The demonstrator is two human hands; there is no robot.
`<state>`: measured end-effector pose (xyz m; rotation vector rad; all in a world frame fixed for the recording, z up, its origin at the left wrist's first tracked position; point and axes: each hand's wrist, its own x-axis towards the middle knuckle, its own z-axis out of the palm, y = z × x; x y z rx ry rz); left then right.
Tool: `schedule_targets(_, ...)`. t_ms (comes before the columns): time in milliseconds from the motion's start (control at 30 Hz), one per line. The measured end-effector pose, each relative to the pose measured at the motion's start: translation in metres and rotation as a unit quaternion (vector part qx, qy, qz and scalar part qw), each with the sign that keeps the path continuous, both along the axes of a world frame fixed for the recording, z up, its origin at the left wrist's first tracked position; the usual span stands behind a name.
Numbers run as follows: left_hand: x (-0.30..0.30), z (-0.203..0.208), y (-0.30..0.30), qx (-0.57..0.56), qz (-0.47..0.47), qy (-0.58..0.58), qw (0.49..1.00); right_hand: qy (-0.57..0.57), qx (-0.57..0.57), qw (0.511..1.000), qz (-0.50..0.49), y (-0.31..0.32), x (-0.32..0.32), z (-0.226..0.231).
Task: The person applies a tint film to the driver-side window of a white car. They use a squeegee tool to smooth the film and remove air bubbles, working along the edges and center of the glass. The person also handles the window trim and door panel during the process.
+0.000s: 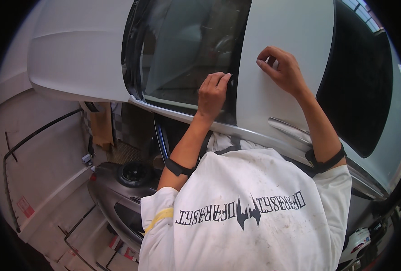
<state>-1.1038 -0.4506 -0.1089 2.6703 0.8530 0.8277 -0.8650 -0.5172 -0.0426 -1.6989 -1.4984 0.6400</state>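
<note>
A silver-white car lies in front of me, its dark windshield [178,49] to the left and its pale roof [284,27] to the right. My left hand [212,95] is over the windshield's edge strip beside the roof, fingers bent and pressed together at the tips. What those tips hold, if anything, is too small to make out. Over the roof, my right hand [282,70] is curled, with thumb and forefinger brought close in a pinch. Nothing I can name shows between them. Whether either hand touches the car is unclear.
The hood [78,58] extends left, and a dark glass panel [358,77] lies right of the roof. A chrome strip [291,130] runs along the car's near side. At lower left are a dark car door panel [119,203] and a black bent pipe [42,131].
</note>
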Motion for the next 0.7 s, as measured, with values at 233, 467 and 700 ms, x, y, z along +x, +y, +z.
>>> schedule_targets(233, -0.004, 0.005, -0.014, -0.025, -0.003, 0.020, 0.999, 0.008, -0.023, 1.000, -0.009, 0.001, 0.001, 0.003)
schedule_targets(467, -0.014, 0.006, -0.019, -0.028, -0.021, 0.022, 0.999, -0.003, -0.026, 1.000, -0.013, 0.000, 0.001, 0.003)
schedule_targets(700, 0.003, 0.004, -0.012, -0.032, 0.029, 0.011, 0.999, 0.016, -0.014, 1.000, -0.020, 0.001, -0.001, 0.002)
